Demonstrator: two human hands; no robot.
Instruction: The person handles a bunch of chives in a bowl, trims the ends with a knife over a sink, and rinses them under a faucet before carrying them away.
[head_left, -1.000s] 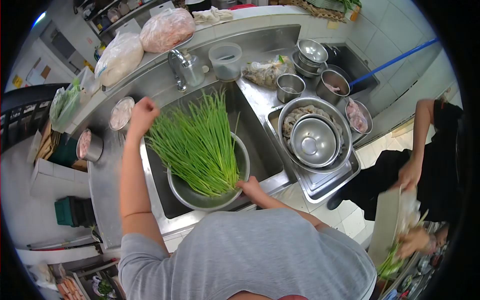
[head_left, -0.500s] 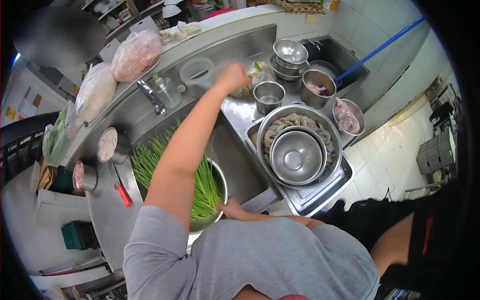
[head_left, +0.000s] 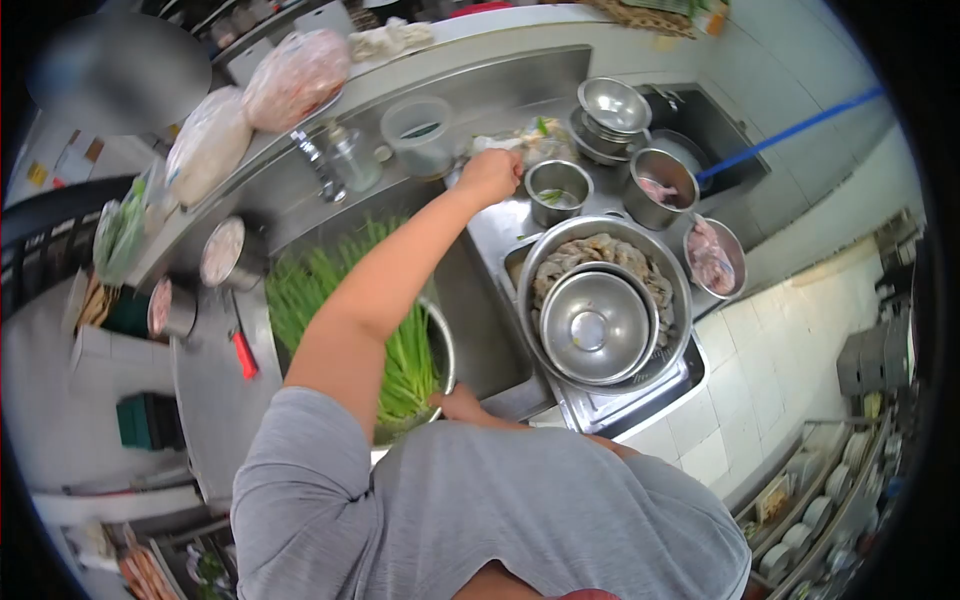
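Observation:
My left hand (head_left: 491, 178) is a closed fist over the steel counter, just left of a small steel pot (head_left: 575, 208) with a few green pieces in it. Whatever the fist may hold is hidden. Behind it lies a clear plastic bag (head_left: 550, 146) of food. My right hand (head_left: 459, 403) is closed on the near right rim of a steel bowl (head_left: 446, 345). Long green onions (head_left: 405, 375) fill this bowl and spread past its far side, partly behind my left forearm.
To the right, a large steel bowl holds shrimp (head_left: 610, 250) and nested bowls (head_left: 590, 325). Pots of raw meat (head_left: 657, 190) stand beyond it. A red-handled knife (head_left: 243, 355) lies left of the sink (head_left: 480, 330). A faucet (head_left: 320, 170) and a plastic tub (head_left: 417, 130) are behind.
My left hand has moved slightly right and down, closer to the small pot. Green pieces now show in that pot. My right hand stays at the bowl's rim. The view has shifted.

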